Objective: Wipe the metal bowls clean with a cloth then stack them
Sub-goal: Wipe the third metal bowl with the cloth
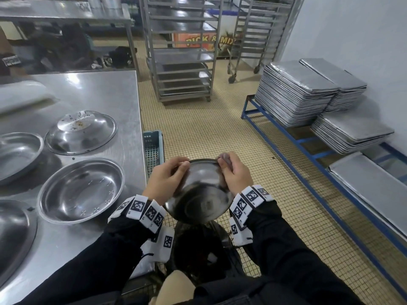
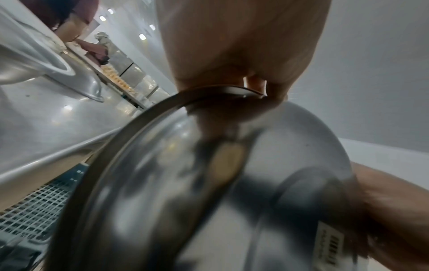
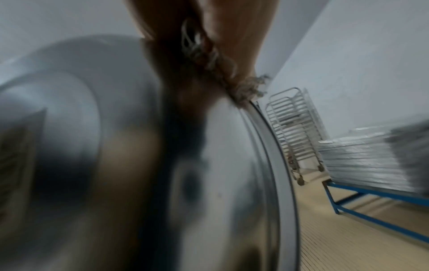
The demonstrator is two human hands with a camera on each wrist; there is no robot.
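I hold a metal bowl (image 1: 199, 194) (image 2: 209, 183) (image 3: 116, 146) tilted in the air, just off the right edge of the steel table (image 1: 99, 91). My left hand (image 1: 167, 179) (image 2: 243, 45) grips its left rim. My right hand (image 1: 234, 172) (image 3: 232, 27) pinches a greyish cloth (image 1: 224, 158) (image 3: 209, 55) against the far right rim. On the table lie an overturned bowl (image 1: 81, 132) with crumbs on its base, an upright bowl (image 1: 81, 190), and two more bowls (image 1: 17, 155) (image 1: 13, 236) cut off at the left.
A black bin (image 1: 198, 245) stands under the held bowl, and a blue crate (image 1: 153, 148) sits beside the table's edge. Wheeled tray racks (image 1: 180, 51) stand behind. Stacked baking trays (image 1: 297, 93) rest on a blue frame (image 1: 308, 139) along the right wall.
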